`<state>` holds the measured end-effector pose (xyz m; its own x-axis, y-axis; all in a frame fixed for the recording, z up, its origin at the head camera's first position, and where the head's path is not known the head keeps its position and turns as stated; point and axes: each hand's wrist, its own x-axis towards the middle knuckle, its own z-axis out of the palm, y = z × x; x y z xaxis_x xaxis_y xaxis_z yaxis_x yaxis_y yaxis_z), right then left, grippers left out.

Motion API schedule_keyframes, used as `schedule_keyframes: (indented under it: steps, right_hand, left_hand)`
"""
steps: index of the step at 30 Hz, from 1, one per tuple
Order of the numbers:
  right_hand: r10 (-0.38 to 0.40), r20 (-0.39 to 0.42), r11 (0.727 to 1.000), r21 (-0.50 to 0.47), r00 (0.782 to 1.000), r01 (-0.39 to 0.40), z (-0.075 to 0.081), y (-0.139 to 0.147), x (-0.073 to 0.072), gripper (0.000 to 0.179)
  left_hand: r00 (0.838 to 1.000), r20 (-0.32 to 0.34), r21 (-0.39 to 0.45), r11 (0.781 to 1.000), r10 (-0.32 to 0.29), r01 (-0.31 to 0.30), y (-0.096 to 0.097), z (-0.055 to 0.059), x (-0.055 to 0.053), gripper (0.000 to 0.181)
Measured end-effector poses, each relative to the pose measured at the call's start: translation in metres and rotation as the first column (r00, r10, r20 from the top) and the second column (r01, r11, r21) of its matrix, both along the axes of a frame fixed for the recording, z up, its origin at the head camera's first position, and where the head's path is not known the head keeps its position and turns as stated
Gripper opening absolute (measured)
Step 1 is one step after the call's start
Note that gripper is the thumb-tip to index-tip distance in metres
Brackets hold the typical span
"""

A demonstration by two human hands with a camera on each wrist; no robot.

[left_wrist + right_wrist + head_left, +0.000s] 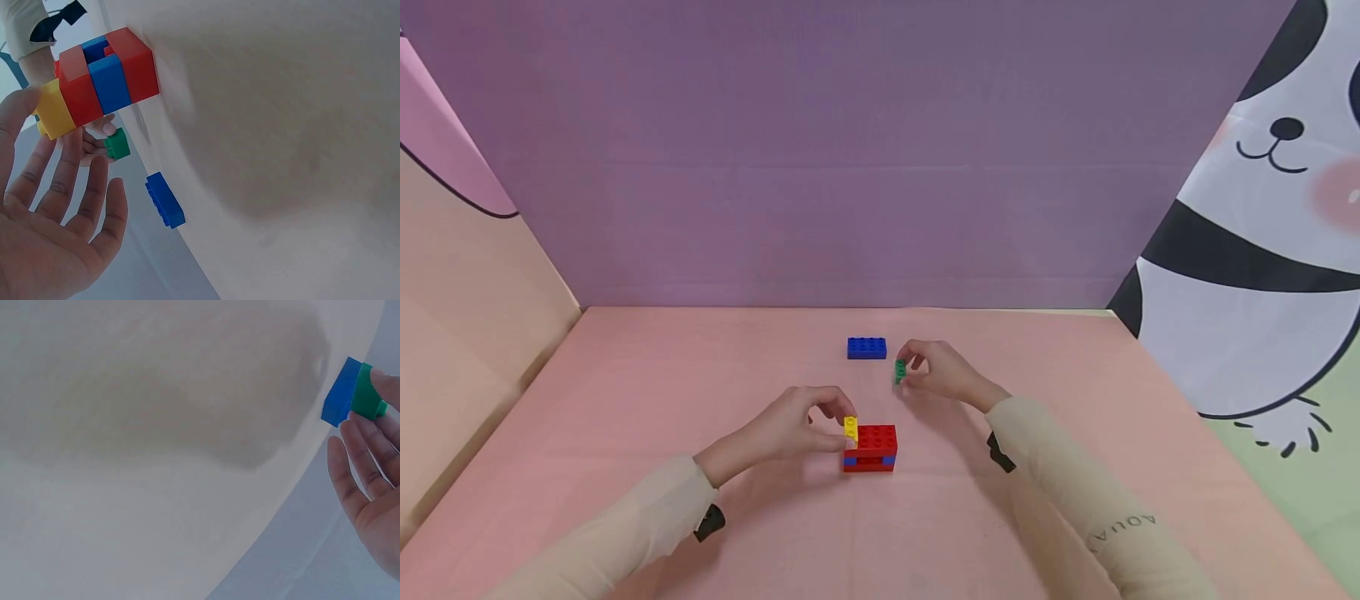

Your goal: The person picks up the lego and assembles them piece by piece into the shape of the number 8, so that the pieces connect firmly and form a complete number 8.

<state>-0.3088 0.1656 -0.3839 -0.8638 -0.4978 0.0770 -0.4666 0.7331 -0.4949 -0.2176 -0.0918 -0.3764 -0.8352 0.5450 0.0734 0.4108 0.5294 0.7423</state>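
A small stack of toy bricks (877, 437) stands on the table, red above and below with blue pieces between. On its left end sits a small yellow brick (851, 429), pinched between the thumb and a finger of my left hand (797, 423). In the left wrist view the yellow brick (55, 110) lies against the upper red layer, and that hand's other fingers spread beside it. Farther back, my right hand (951, 372) pinches a small green brick (900, 372) by its ends. The right wrist view shows the green brick (367, 394) between thumb and fingertips.
A blue brick (867, 348) lies on the pink tabletop (700, 350) behind the stack, left of the green brick. A purple wall (850, 167) rises at the table's back edge. A panda picture (1262, 333) covers the right wall.
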Motion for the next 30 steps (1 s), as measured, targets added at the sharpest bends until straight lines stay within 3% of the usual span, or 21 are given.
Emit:
schedule_keyframes:
  steps: [6,20,30]
  right_hand:
    - [0.028,-0.038,1.0,0.005,0.999,-0.028,0.004,0.005,0.009,0.026]
    - [0.054,-0.005,0.999,0.005,0.999,-0.054,0.004,0.012,0.043,0.026]
    - [0.083,-0.002,0.996,-0.012,0.997,-0.083,0.018,0.008,0.063,0.03]
  left_hand:
    - [1.0,0.005,0.006,1.0,0.003,-0.003,0.0,0.0,0.0,0.024]
    - [1.0,0.004,0.004,1.0,0.002,-0.002,0.001,0.002,0.001,0.025]
    - [1.0,-0.006,0.017,1.0,-0.006,0.006,0.0,-0.001,0.001,0.024]
